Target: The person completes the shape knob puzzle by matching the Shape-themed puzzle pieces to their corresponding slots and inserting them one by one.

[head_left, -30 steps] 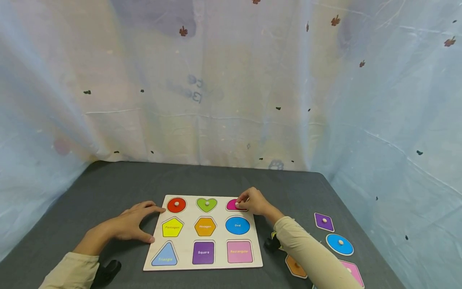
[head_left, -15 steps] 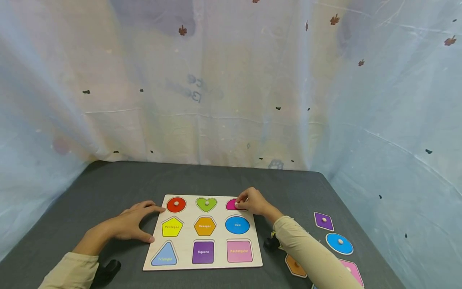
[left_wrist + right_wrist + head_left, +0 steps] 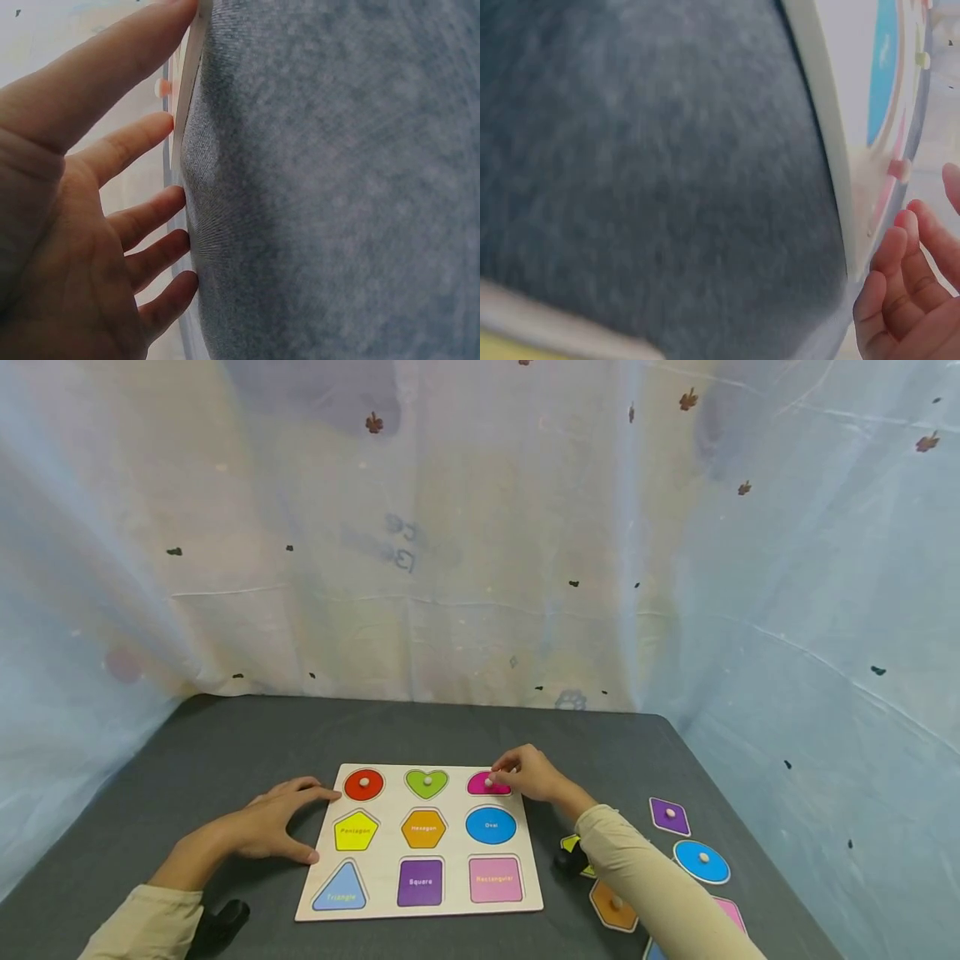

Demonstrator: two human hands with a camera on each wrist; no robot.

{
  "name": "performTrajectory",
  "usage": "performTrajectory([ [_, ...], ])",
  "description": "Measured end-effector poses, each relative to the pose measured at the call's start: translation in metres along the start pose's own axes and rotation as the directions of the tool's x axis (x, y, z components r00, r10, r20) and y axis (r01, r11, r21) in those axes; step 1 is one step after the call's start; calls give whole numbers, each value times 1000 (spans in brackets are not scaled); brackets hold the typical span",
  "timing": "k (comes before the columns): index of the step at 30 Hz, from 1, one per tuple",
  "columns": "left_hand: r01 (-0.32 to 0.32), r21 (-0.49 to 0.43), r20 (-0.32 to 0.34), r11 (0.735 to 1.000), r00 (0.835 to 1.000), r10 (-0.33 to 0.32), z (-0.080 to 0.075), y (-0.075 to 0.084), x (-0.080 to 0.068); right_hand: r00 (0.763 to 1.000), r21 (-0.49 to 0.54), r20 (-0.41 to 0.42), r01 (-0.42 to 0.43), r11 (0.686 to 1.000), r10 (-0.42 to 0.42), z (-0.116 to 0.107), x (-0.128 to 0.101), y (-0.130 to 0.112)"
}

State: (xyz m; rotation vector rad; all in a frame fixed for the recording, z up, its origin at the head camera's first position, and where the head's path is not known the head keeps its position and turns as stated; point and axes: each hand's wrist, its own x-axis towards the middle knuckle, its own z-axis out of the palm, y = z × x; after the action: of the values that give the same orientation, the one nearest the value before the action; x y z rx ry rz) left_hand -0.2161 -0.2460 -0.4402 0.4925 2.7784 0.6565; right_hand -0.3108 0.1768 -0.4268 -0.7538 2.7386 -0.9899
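A pale wooden shape puzzle board lies on the dark grey table. My left hand is at its left edge, fingers spread, with thumb and index fingertip against the rim in the left wrist view. My right hand hovers at the top right corner. Beneath it a magenta piece sits in its recess. In the right wrist view the piece's knob stands free, with the loosely bent fingers apart from it. A red circle and a green heart fill the other top-row recesses.
Several loose knobbed pieces lie right of the board: a purple square, blue oval, orange hexagon and yellow pentagon. My right sleeve partly covers a pink piece. A patterned curtain surrounds the table.
My right hand's fingers have loosened and lifted slightly off the magenta piece's knob, drawing a little to the right. The left hand has stayed at the board's edge.
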Motion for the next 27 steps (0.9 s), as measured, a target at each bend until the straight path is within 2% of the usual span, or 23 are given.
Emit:
performTrajectory([
  [7,-10,2,6,1000,1000,10,0,-2,0,1000,25,-2,-9,1000,9,-15,-9,1],
  [15,-2,6,11,1000,1000,2,0,-3,1,1000,1,-17,2,1000,-2,-32,-21,6],
  [27,11,12,14,1000,1000,-11,-1,-2,2,1000,22,6,8,1000,-8,-55,-50,11],
])
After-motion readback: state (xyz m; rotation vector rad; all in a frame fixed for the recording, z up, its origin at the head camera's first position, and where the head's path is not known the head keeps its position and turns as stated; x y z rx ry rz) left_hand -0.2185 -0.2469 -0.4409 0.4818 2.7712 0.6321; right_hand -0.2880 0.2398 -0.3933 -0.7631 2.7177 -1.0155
